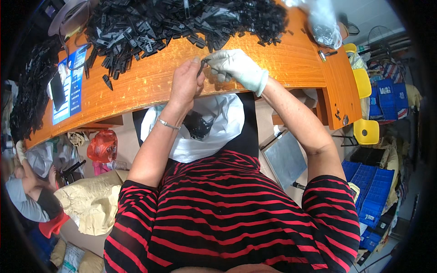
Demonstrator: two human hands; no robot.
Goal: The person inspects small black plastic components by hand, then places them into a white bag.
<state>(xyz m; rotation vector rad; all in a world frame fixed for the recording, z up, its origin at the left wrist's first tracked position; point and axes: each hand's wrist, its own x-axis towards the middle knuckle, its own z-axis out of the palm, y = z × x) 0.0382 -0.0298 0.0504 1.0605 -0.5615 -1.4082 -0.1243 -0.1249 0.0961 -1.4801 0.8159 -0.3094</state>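
Observation:
Above the near edge of the wooden table [150, 82], my bare left hand [186, 83] pinches a small black plastic piece [202, 66] between thumb and fingers. My right hand [235, 67], in a white knitted glove, is closed on the far end of that same piece, its fingers partly curled out of sight. A large heap of similar black plastic pieces [150, 27] covers the far side of the table. In my lap, under the hands, lies an open white plastic bag [223, 119] with black pieces [198, 126] inside.
A blue printed sheet [75, 86] lies at the table's left, near another dark heap [34, 91]. Clear plastic bags [325, 34] sit at the far right. Yellow stools [365, 132] and blue crates [371, 189] stand on the right. Another person [32, 191] sits at far left.

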